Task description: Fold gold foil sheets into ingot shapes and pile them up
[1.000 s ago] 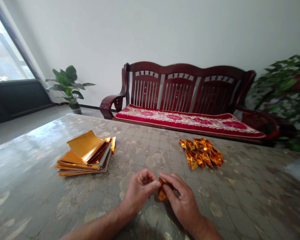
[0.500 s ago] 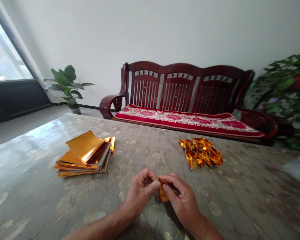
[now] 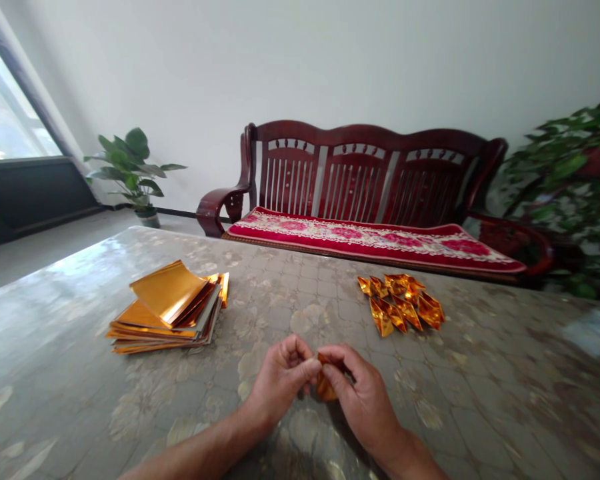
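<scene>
My left hand [image 3: 283, 383] and my right hand [image 3: 365, 400] meet just above the patterned table top [image 3: 280, 293], near its front. Between their fingertips they pinch a small piece of folded gold foil paper [image 3: 326, 385], partly hidden by my fingers. To the left lies a loose stack of square gold foil sheets [image 3: 166, 310], its top sheet curling upward. To the right sits a heap of several folded gold foil pieces [image 3: 401, 304], pointed at the ends. Neither hand touches the stack or the heap.
Behind the table's far edge stands a dark red wooden bench [image 3: 370, 170] with a red floral cushion [image 3: 370, 241]. A potted plant [image 3: 127, 170] stands by the window [image 3: 10, 100], and a leafy plant [image 3: 565, 187] rises at the right.
My fingers stay on the folded foil, working it a little closer between both hands. The whole view drifts slightly as my head moves; the stack and heap stay put.
</scene>
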